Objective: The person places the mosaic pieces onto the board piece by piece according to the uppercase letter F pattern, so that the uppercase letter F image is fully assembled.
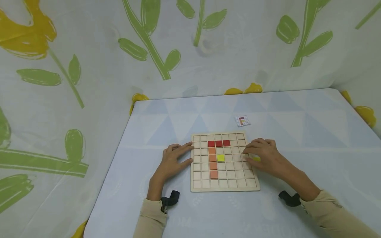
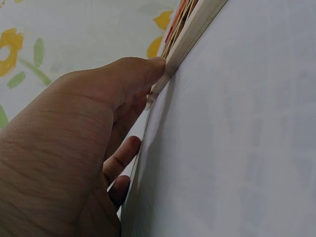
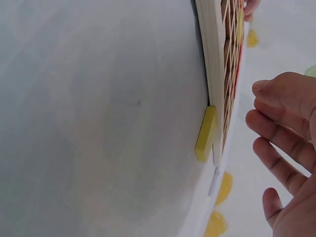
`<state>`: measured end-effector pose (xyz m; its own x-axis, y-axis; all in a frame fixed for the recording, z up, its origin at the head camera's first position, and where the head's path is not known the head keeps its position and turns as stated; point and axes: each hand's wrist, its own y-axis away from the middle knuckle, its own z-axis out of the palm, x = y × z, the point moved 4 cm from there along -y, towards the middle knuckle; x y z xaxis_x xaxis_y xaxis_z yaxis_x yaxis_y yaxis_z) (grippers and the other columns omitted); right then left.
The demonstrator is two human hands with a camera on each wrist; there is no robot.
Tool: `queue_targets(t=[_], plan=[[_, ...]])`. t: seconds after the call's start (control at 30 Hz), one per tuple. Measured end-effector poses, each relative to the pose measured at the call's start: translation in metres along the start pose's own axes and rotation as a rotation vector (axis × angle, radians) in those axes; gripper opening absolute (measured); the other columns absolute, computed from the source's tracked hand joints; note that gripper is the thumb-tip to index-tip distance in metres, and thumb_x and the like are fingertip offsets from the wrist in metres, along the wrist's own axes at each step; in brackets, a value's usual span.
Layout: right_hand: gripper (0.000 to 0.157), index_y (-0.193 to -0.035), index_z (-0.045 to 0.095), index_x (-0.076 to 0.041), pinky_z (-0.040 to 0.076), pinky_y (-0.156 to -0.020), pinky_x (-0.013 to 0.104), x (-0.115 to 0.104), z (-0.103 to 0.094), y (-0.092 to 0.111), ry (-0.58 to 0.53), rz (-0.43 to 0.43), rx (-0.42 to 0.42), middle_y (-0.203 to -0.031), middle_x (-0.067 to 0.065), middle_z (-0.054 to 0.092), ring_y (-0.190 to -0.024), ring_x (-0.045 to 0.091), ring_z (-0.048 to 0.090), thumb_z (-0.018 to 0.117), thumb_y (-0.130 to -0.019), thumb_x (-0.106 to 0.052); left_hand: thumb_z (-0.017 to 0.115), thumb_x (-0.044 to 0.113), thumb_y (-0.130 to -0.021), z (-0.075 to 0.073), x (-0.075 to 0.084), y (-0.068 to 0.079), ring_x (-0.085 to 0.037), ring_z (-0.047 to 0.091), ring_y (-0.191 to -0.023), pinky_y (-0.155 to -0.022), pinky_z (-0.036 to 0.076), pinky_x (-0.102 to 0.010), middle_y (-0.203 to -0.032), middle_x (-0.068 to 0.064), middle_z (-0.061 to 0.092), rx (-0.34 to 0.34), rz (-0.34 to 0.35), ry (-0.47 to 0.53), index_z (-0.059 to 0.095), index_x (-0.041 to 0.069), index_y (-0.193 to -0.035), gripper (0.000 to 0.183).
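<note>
A square wooden grid board (image 1: 235, 174) lies flat on the table. Three red tiles (image 1: 218, 143) form a row near its top, with a column of several orange tiles (image 1: 212, 158) below the leftmost one. One yellow tile (image 1: 220, 157) sits in a cell right of that column. My left hand (image 1: 172, 161) touches the board's left edge with thumb and fingertips. Over the opposite edge hovers my right hand (image 1: 266, 156), its fingers loosely bent and nothing between them in the right wrist view. Beneath it, a loose yellow tile (image 3: 206, 133) lies against the board's side, partly hidden in the head view.
Beyond the board lies a small pattern card (image 1: 242, 121) with a printed grid and coloured shape. The pale blue patterned tabletop (image 1: 148, 132) meets a flower-printed cloth (image 1: 98, 43) at the back and left.
</note>
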<state>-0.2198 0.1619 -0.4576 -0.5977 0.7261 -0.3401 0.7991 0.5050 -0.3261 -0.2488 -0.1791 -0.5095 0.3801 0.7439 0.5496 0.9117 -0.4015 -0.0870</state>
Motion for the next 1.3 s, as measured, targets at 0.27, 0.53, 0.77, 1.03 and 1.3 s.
queue_targets(t=[0.27,0.53,0.77,1.03,1.3], plan=[[0.023,-0.097,0.076,-0.017,0.028,-0.089,0.054,0.008,-0.005,0.005,0.003,0.027,-0.009,-0.102,-0.003,0.068,-0.106,0.024,0.054,0.084,-0.078,-0.008,0.066,0.044,-0.095,-0.004,0.001,-0.001,-0.024,0.037,-0.131,-0.104,0.024,-0.049,-0.153,0.019,0.042,0.005,0.002,0.001,0.056,0.031,-0.145,0.052],[0.025,-0.094,0.076,-0.014,0.03,-0.086,0.056,0.015,-0.009,0.012,0.019,0.002,0.03,-0.1,0.0,0.068,-0.103,0.026,0.055,0.086,-0.074,-0.005,0.066,0.044,-0.095,-0.006,0.0,-0.002,-0.022,0.037,-0.129,-0.102,0.024,-0.047,-0.153,0.021,0.041,0.004,0.001,0.01,0.055,0.032,-0.145,0.052],[0.028,-0.093,0.076,-0.016,0.031,-0.083,0.055,0.021,-0.012,0.018,0.033,0.001,0.047,-0.097,-0.001,0.068,-0.1,0.025,0.057,0.086,-0.071,-0.002,0.066,0.043,-0.095,-0.007,0.0,-0.003,-0.024,0.038,-0.13,-0.102,0.025,-0.048,-0.153,0.019,0.042,0.011,0.013,0.005,0.056,0.032,-0.144,0.052],[0.027,-0.094,0.076,-0.017,0.031,-0.084,0.059,0.024,-0.013,0.021,0.013,0.03,0.0,-0.099,0.0,0.069,-0.102,0.028,0.058,0.086,-0.072,-0.004,0.067,0.043,-0.095,-0.009,0.003,-0.002,-0.026,0.038,-0.131,-0.104,0.024,-0.052,-0.153,0.017,0.044,0.029,0.022,0.016,0.057,0.03,-0.144,0.052],[0.029,-0.094,0.076,-0.019,0.033,-0.084,0.062,0.023,-0.006,0.031,0.042,0.051,-0.063,-0.099,0.0,0.07,-0.102,0.029,0.058,0.089,-0.07,-0.006,0.064,0.046,-0.096,0.0,0.002,0.005,-0.025,0.037,-0.132,-0.104,0.023,-0.05,-0.152,0.021,0.043,0.001,-0.007,0.013,0.056,0.033,-0.144,0.051]])
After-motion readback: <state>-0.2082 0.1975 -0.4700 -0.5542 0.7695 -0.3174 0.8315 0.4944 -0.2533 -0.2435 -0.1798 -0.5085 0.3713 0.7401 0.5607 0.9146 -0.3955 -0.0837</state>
